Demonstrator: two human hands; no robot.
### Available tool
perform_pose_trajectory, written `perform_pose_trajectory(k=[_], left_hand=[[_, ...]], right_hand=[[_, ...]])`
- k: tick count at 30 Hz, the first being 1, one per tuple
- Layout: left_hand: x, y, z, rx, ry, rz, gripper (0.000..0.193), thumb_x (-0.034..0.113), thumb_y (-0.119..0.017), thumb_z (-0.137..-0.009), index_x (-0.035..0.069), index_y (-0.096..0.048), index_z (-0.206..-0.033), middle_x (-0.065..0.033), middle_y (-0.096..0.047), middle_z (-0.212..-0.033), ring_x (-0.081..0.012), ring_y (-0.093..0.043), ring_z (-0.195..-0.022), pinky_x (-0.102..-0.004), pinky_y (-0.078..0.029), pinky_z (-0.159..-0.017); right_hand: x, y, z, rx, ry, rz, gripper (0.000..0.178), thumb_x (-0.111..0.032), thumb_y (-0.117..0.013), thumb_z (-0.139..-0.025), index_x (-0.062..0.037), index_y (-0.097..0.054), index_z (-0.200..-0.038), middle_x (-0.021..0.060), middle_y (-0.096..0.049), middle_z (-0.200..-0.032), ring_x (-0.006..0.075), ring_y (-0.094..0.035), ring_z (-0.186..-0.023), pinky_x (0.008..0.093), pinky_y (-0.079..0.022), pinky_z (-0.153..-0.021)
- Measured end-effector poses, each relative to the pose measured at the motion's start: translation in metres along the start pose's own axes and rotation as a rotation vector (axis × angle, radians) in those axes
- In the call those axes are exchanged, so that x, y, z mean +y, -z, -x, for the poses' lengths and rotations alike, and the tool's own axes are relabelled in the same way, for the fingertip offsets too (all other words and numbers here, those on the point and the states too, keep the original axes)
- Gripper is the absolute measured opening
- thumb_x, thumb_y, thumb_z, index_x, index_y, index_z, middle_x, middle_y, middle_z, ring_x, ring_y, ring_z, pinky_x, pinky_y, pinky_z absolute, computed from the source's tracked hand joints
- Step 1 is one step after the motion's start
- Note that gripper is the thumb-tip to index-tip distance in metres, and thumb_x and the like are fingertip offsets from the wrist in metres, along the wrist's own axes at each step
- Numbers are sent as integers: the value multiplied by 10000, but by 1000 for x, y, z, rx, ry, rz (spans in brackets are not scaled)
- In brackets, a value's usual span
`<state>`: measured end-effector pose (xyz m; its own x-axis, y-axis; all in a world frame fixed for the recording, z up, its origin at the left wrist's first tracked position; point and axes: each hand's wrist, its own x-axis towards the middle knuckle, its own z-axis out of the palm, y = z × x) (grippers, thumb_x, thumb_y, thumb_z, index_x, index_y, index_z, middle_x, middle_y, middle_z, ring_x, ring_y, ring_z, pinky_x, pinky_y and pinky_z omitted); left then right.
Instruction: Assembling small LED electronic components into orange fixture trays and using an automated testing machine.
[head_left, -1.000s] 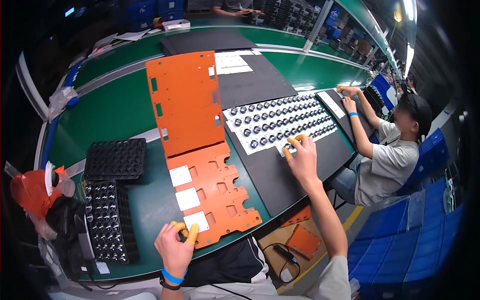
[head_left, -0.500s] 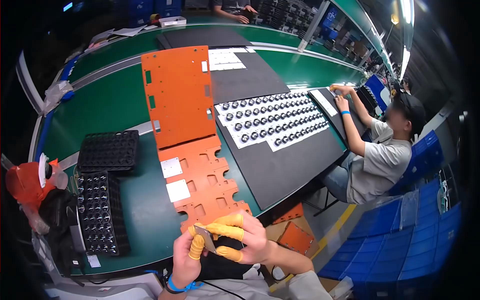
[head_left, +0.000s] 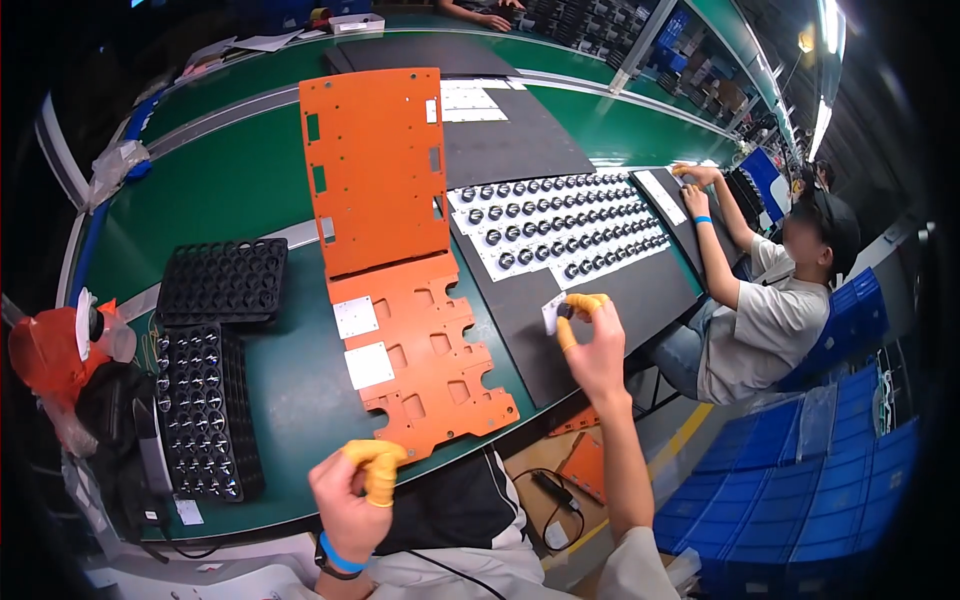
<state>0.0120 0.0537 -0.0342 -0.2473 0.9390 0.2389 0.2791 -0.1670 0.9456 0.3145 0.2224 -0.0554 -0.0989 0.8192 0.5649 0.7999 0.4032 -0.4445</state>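
My right hand, with yellow finger cots, pinches a small white plate with a black round knob-like part on it, over the near part of the dark grey mat. Rows of similar white plates with black round parts lie just beyond. My left hand, also in yellow finger cots, is curled at the near corner of an orange fixture; whatever its fingers hold, if anything, is hidden. Two bare white plates rest on the fixture, whose orange lid stands raised behind.
Black trays stand at left, the near one holding shiny round parts, the other behind it. A red plastic bag sits at the far left. A co-worker works at the right end, near blue crates.
My hands, together before on a small plate, have parted. The right has carried a plate with a black part out to the mat; the left has curled beside the fixture's near corner.
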Motion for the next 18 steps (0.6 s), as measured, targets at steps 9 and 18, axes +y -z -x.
perform_pose_trajectory(k=[9, 18], left_hand=[[-52, 0, -4, 123, 48, -1, 256, 165, -684, -986, -67, -668, -878, -83, -675, -761, -89, -540, -618, -228, -415, -553], [-54, 1, -4, 90, 109, -4, 282, 197, -696, -979, -58, -679, -859, -92, -655, -726, -98, -506, -584, -239, -385, -531]], right_hand=[[35, -21, -17, -120, -91, -18, 273, -37, -746, -804, 3, -666, -1061, 145, -610, -1012, 299, -622, -909, 379, -527, -818], [52, -36, -43, -48, 79, 336, 285, -120, -795, -782, -32, -696, -1035, 124, -604, -1021, 313, -565, -979, 410, -452, -852]])
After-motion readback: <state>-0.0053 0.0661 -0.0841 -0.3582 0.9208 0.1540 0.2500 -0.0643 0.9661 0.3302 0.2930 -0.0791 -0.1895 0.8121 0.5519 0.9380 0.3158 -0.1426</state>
